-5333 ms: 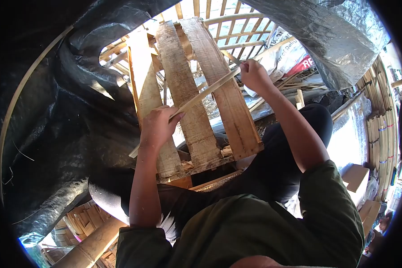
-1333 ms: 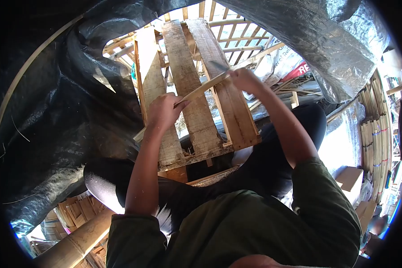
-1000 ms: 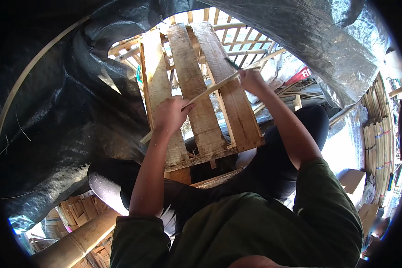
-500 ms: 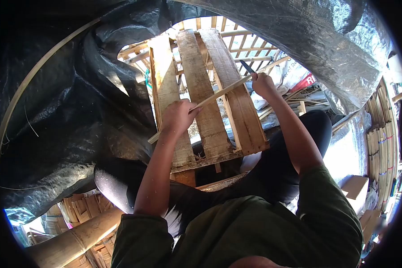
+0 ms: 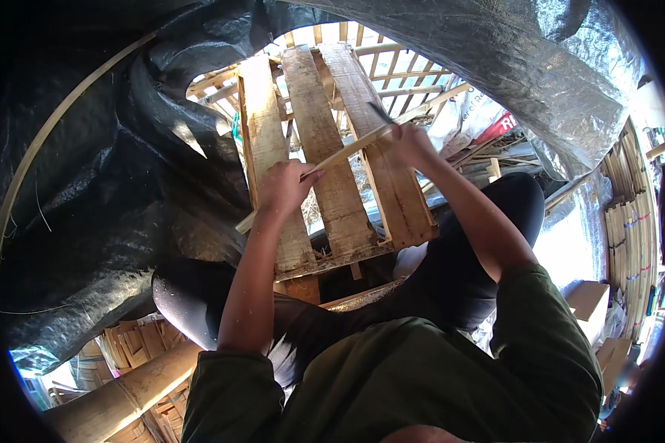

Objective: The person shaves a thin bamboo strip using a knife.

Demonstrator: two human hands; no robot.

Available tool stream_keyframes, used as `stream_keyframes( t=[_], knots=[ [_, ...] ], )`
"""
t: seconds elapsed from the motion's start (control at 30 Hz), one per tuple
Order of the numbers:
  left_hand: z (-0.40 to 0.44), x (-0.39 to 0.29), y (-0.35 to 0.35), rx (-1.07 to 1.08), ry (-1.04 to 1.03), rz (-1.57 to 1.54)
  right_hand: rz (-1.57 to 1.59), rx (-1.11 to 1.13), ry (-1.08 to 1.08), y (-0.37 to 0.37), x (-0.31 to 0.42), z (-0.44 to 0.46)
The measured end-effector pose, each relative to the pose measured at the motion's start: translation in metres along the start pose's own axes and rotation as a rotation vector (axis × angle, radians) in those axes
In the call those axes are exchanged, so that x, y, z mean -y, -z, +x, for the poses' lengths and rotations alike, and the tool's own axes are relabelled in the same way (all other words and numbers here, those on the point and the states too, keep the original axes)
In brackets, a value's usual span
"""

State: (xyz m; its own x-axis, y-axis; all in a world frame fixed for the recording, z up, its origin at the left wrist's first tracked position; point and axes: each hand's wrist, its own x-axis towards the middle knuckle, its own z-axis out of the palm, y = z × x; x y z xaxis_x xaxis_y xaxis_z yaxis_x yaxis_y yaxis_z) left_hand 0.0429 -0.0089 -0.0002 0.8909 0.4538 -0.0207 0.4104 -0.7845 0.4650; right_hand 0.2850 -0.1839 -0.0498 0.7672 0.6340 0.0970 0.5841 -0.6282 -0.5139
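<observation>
A long, pale bamboo strip (image 5: 347,153) slants across a slatted wooden bench (image 5: 325,140), rising from lower left to upper right. Its left part is gripped in my closed left hand (image 5: 282,184), above the left and middle planks. My right hand (image 5: 412,144), a little blurred, is closed around a knife (image 5: 379,112) over the right plank. The dark blade points up and left beside the strip; the handle is hidden in my fist.
Black plastic sheeting (image 5: 74,177) hangs at the left, and a silvery sheet (image 5: 569,96) arches over the upper right. Bundled strips (image 5: 628,244) stand at the right near a cardboard box (image 5: 590,303). A thick bamboo pole (image 5: 129,395) lies lower left.
My right hand and the knife have moved left along the strip, toward my left hand. The left hand keeps its hold, and the whole view has shifted slightly.
</observation>
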Motion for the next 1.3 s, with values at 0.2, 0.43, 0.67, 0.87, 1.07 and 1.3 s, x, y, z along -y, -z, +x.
stream_keyframes(
  t=[0.2,0.43,0.67,0.87,1.07,1.3],
  knots=[
    [-0.001,-0.003,0.005,0.026,0.038,-0.082,-0.046,-0.063,-0.076,0.005,-0.035,0.027],
    [0.001,-0.002,0.008,0.115,0.104,-0.071,-0.02,0.092,0.059,0.004,-0.014,0.008],
    [0.0,-0.002,0.007,0.062,0.077,-0.04,-0.074,0.185,0.016,0.01,-0.005,0.008],
    [-0.001,0.002,0.001,0.038,0.048,-0.039,-0.03,0.109,-0.241,0.022,-0.023,0.025],
    [0.001,0.003,0.0,0.037,0.026,-0.031,-0.039,0.177,-0.031,0.012,0.011,-0.013],
    [0.0,0.01,-0.005,-0.032,-0.017,-0.024,-0.065,0.21,0.004,0.001,0.009,-0.016]
  ],
)
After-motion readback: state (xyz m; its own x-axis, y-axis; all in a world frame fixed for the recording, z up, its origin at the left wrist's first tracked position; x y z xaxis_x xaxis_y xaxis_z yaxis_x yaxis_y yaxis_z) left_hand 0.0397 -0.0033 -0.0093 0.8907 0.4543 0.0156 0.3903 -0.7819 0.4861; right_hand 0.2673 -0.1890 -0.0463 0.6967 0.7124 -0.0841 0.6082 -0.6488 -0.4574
